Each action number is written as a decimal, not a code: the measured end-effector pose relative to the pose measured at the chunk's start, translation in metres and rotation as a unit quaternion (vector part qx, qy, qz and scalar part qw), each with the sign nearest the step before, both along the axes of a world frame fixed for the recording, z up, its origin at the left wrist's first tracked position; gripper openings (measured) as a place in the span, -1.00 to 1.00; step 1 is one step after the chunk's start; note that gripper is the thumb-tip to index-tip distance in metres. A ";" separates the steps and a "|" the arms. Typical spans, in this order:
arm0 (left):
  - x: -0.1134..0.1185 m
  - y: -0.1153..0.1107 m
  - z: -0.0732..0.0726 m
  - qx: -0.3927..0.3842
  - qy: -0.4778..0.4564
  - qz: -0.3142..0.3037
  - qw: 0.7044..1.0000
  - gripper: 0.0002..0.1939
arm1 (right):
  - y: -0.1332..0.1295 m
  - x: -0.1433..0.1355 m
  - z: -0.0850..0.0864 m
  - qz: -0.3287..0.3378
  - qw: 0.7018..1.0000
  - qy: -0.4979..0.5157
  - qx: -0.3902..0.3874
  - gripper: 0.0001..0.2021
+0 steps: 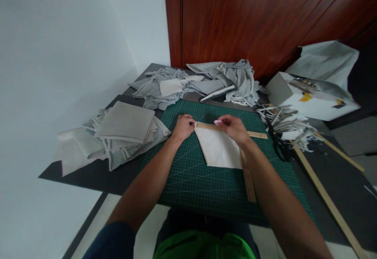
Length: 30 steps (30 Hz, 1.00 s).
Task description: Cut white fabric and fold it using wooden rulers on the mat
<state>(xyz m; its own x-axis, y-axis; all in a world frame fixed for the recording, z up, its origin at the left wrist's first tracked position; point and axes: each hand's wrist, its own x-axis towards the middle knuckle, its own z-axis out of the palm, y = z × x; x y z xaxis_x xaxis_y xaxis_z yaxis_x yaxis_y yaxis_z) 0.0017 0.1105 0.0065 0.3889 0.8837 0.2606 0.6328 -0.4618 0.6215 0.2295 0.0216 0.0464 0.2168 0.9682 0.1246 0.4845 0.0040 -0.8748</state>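
Observation:
A folded off-white cloth (220, 149) lies on the green cutting mat (188, 184). Along its far edge runs a wooden ruler (206, 126), which sticks out past the cloth to the right. My left hand (184, 127) is closed at the cloth's far left corner, by the ruler's end; a small dark spot shows at its fingertips, too small to name. My right hand (234, 127) rests over the ruler, its fingers pinching a pink piece that looks like tailor's chalk (218, 123). A second wooden ruler strip (249, 180) lies along the cloth's right side, partly under my right forearm.
Stacked folded cloths (126, 121) stand at the left. Grey fabric heaps (235, 76) line the back. On the right are black scissors (278, 141), a pile of fabric strips (294, 121), a white box (312, 98) and a long wooden stick (326, 200).

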 end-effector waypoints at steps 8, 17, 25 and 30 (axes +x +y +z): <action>0.001 0.003 -0.001 -0.001 0.000 0.000 1.000 -0.70 | -0.071 0.070 0.027 0.087 0.974 -0.162 -0.129 -0.83; 0.000 0.007 -0.001 0.006 -0.005 0.001 1.000 -0.70 | -0.094 0.076 0.026 0.153 0.937 -0.234 -0.209 -0.95; -0.001 0.006 0.001 0.009 -0.009 -0.003 1.000 -0.70 | -0.055 0.073 0.017 0.024 0.924 -0.363 -0.122 -0.80; -0.001 0.004 0.002 0.008 -0.003 -0.001 1.000 -0.70 | -0.019 0.062 0.000 0.033 0.893 -0.435 -0.111 -0.70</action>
